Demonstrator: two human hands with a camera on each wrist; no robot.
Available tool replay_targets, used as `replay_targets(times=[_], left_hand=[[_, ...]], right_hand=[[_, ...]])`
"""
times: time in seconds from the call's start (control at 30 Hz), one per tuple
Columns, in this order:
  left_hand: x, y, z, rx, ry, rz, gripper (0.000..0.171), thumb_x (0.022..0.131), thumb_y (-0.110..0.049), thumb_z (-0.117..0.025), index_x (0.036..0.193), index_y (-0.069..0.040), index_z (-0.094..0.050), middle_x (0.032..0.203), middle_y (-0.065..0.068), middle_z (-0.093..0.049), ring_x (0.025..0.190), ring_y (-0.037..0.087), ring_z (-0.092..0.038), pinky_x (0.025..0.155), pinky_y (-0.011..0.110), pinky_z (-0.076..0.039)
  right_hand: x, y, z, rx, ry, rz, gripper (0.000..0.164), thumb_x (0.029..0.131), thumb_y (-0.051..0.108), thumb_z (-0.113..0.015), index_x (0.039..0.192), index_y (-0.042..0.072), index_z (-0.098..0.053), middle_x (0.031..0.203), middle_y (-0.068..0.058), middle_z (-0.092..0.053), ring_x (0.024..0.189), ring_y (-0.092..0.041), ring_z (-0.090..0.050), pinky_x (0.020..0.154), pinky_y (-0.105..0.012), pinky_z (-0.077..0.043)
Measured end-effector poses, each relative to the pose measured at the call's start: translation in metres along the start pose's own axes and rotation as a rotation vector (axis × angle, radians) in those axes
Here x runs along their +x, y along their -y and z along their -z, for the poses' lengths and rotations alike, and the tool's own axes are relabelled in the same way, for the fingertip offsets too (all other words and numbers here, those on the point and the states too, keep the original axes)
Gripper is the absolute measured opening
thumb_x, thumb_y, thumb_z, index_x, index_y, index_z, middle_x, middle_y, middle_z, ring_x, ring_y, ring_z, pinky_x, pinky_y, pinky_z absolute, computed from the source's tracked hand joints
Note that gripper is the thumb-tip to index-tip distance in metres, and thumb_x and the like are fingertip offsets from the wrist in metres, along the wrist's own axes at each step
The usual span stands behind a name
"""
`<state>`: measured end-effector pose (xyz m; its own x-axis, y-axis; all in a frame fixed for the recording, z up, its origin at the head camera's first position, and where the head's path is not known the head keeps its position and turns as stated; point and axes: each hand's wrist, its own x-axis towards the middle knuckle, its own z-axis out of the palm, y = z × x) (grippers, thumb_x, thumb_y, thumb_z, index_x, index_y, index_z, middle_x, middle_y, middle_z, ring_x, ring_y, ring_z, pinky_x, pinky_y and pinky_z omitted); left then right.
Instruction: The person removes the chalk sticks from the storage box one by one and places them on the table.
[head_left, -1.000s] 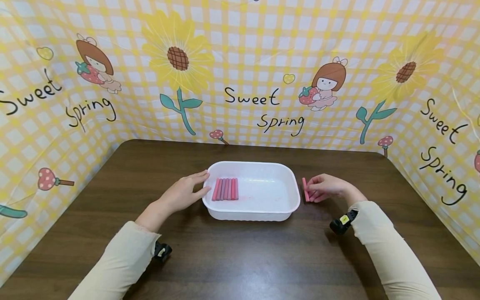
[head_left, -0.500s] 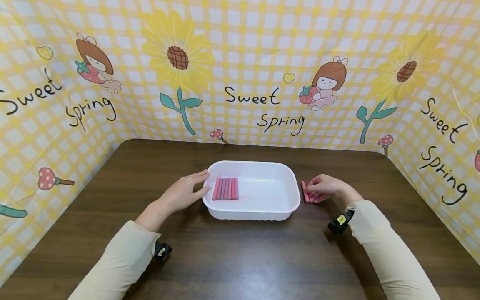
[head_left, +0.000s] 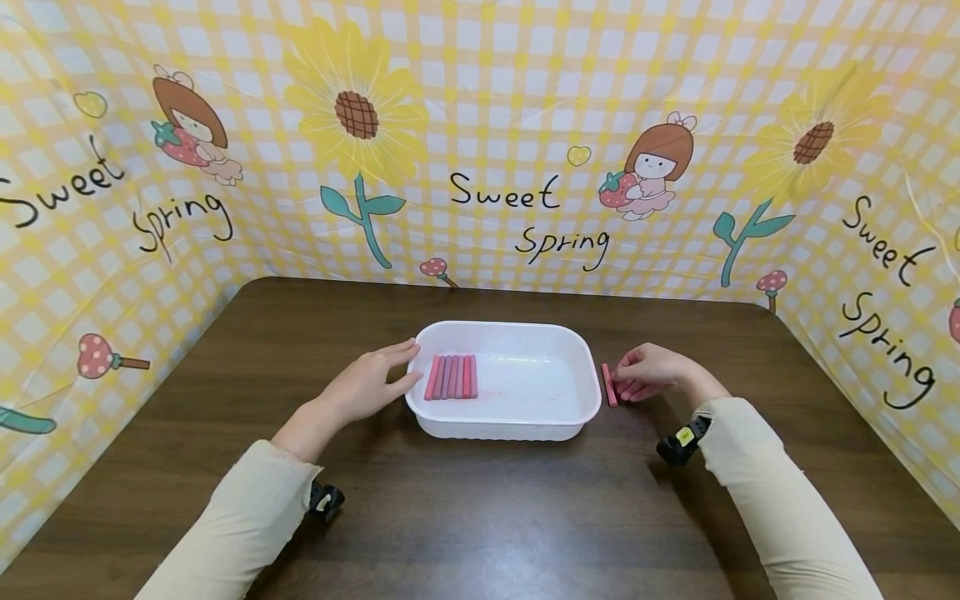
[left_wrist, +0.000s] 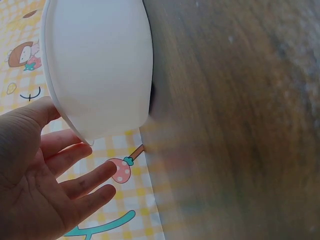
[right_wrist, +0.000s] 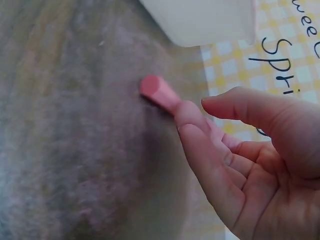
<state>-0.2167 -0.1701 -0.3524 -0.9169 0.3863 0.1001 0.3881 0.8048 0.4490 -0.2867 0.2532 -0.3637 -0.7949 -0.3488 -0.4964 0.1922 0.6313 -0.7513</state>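
A pink chalk stick (head_left: 608,386) lies on the table just right of a white plastic tray (head_left: 503,431). My right hand (head_left: 651,372) is beside it, fingertips right at the stick; in the right wrist view the stick's near end (right_wrist: 152,87) sticks out past a fingertip, and a gap shows between thumb and finger. Inside the tray, at its left end, several pink and purplish chalk sticks (head_left: 452,377) form a neat side-by-side row. My left hand (head_left: 367,384) touches the tray's left rim with loosely straight fingers, seen from the palm side (left_wrist: 35,185) in the left wrist view.
The tray stands near the middle of a dark wooden table (head_left: 480,517). Yellow checked cloth (head_left: 495,125) with printed flowers and lettering encloses the table's back and sides. Faint pink smudges mark the tray floor.
The pink chalk stick has come down onto the table, slightly closer to the tray, and my right fingers have loosened from it. My left hand and the tray have stayed in place.
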Motion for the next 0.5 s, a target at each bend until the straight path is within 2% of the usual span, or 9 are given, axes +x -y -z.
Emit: replay_targets(times=[0.27,0.5], left_hand=[[0.000,0.000,0.000,0.002,0.000,-0.005,0.052,0.095,-0.029,-0.052,0.138,-0.001,-0.043,0.146,0.017,-0.039,0.133,0.036,-0.040,0.109,0.052,-0.034],[0.000,0.000,0.001,0.005,0.008,0.000,0.052,0.095,-0.030,-0.052,0.138,-0.002,-0.043,0.147,0.016,-0.039,0.134,0.035,-0.039,0.109,0.051,-0.034]], right_hand=[[-0.006,0.016,0.007,-0.049,-0.018,0.039,0.027,0.095,0.015,-0.051,0.109,-0.008,-0.051,0.081,-0.002,-0.063,0.071,-0.008,-0.063,0.070,-0.025,-0.057],[-0.012,0.036,0.009,-0.098,-0.032,0.106,0.032,0.096,0.021,-0.050,0.108,-0.009,-0.052,0.084,-0.004,-0.065,0.074,-0.011,-0.063,0.074,-0.030,-0.058]])
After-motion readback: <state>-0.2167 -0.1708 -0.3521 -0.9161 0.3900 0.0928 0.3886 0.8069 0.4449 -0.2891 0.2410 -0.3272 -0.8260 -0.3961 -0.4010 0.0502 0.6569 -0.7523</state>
